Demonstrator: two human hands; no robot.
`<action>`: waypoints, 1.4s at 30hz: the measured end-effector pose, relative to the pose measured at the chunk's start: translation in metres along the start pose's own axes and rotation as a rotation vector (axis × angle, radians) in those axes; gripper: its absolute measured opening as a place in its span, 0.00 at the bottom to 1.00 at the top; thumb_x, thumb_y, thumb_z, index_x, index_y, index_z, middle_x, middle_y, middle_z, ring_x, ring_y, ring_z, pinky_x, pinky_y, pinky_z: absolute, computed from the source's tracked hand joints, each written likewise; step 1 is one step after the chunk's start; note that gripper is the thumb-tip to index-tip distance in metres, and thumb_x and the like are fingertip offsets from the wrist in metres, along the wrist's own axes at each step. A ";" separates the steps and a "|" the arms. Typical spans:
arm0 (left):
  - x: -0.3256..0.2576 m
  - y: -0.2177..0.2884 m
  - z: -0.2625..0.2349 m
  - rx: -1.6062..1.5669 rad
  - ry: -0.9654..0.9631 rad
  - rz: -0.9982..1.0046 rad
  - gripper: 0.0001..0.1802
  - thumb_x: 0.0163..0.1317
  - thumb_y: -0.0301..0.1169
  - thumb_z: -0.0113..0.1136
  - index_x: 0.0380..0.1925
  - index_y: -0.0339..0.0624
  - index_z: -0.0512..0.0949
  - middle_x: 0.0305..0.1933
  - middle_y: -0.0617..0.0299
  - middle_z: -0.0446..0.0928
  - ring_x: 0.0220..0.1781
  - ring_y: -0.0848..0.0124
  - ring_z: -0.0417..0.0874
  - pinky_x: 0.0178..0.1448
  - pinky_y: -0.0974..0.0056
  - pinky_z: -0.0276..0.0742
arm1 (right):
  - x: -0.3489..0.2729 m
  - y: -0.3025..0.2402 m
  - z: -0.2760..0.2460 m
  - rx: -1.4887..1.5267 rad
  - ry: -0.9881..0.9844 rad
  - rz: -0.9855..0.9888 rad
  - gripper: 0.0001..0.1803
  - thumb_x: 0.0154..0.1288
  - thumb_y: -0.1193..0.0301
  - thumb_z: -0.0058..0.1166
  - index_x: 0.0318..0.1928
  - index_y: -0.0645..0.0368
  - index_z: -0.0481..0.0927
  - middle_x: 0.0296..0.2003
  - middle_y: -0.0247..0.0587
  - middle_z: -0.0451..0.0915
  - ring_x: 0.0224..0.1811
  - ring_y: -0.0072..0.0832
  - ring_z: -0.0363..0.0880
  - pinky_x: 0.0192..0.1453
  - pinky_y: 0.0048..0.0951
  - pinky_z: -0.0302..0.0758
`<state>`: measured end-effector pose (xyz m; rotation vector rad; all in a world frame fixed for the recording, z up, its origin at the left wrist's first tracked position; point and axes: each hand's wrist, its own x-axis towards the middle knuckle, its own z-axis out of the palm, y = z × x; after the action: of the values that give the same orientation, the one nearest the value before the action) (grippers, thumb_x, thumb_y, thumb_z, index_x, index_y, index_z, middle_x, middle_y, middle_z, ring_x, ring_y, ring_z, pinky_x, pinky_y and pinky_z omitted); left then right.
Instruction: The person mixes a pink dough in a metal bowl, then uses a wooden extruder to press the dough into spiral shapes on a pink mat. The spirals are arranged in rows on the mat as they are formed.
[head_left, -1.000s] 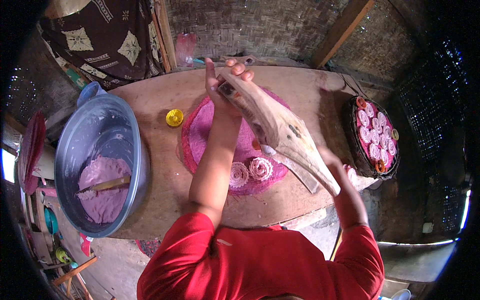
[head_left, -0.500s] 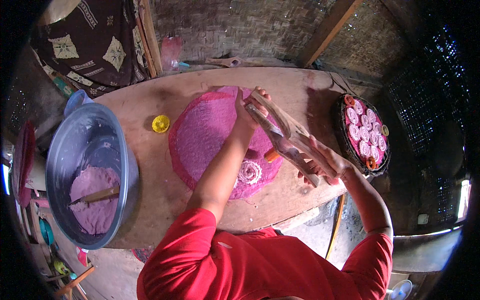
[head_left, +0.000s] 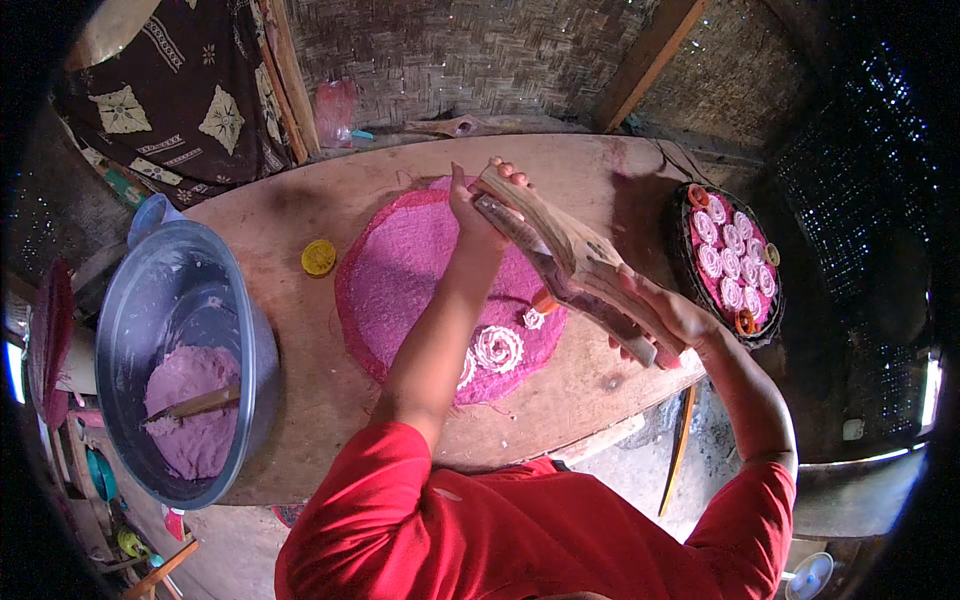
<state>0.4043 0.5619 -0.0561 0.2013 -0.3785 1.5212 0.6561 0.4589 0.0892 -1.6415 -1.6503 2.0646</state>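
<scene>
A wooden two-handled press (head_left: 572, 255) slants over a round pink cloth-covered sheet (head_left: 405, 240). My left hand (head_left: 484, 208) clasps the far ends of its two bars, and my right hand (head_left: 672, 312) is wrapped around the near right ends. Between the bars an orange cylinder (head_left: 543, 300) points down, partly hidden by the wood. Just under it sits a small pale dough swirl (head_left: 533, 318). A larger pale pink coil of dough strands (head_left: 499, 349) lies beside it, and another coil (head_left: 467, 370) is partly covered by my left forearm.
At the left stands a big blue-grey tub (head_left: 255, 350) holding pink dough (head_left: 195, 430) and a wooden paddle (head_left: 205, 402). A yellow fluted cup (head_left: 319, 257) rests on the wooden table (head_left: 300, 400). On the right, a round dark-rimmed tray (head_left: 688, 270) carries several coils.
The small dough swirl has appeared below the orange cylinder. Both hands still hold the press, whose far end has shifted slightly left and away.
</scene>
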 end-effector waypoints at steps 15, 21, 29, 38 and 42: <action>-0.005 -0.008 0.025 -0.048 0.133 -0.092 0.35 0.64 0.67 0.33 0.31 0.46 0.73 0.28 0.62 0.73 0.34 0.61 0.74 0.46 0.52 0.69 | -0.019 0.003 0.006 0.056 0.061 -0.023 0.38 0.69 0.37 0.37 0.52 0.62 0.74 0.28 0.46 0.80 0.25 0.28 0.82 0.26 0.30 0.78; 0.018 -0.008 0.014 0.075 0.013 -0.020 0.26 0.65 0.60 0.43 0.33 0.51 0.75 0.29 0.69 0.75 0.33 0.66 0.78 0.47 0.52 0.68 | -0.006 0.002 0.006 -0.014 0.211 -0.217 0.37 0.66 0.37 0.44 0.49 0.63 0.79 0.25 0.42 0.80 0.23 0.28 0.79 0.23 0.27 0.75; -0.012 0.003 -0.004 -0.017 0.092 -0.063 0.29 0.64 0.62 0.43 0.29 0.49 0.75 0.25 0.66 0.75 0.30 0.65 0.75 0.46 0.54 0.68 | 0.010 0.036 0.006 0.043 0.005 -0.061 0.45 0.63 0.31 0.38 0.52 0.65 0.76 0.31 0.47 0.81 0.28 0.29 0.82 0.28 0.29 0.79; -0.014 -0.005 -0.028 -0.073 -0.043 -0.018 0.20 0.65 0.55 0.49 0.30 0.52 0.76 0.26 0.72 0.76 0.28 0.71 0.76 0.45 0.57 0.67 | 0.090 0.103 0.008 0.605 -0.229 -0.249 0.46 0.60 0.29 0.35 0.61 0.56 0.69 0.44 0.56 0.78 0.35 0.41 0.80 0.34 0.39 0.79; -0.018 -0.011 -0.026 -0.150 0.029 0.029 0.25 0.65 0.60 0.45 0.29 0.51 0.74 0.27 0.71 0.73 0.29 0.72 0.74 0.44 0.58 0.66 | 0.112 0.134 0.017 0.618 -0.220 -0.410 0.37 0.62 0.37 0.47 0.58 0.54 0.71 0.43 0.47 0.76 0.28 0.31 0.75 0.27 0.27 0.72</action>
<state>0.4178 0.5541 -0.0856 0.0563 -0.4718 1.5156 0.6663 0.4534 -0.0864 -0.8360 -1.0847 2.2553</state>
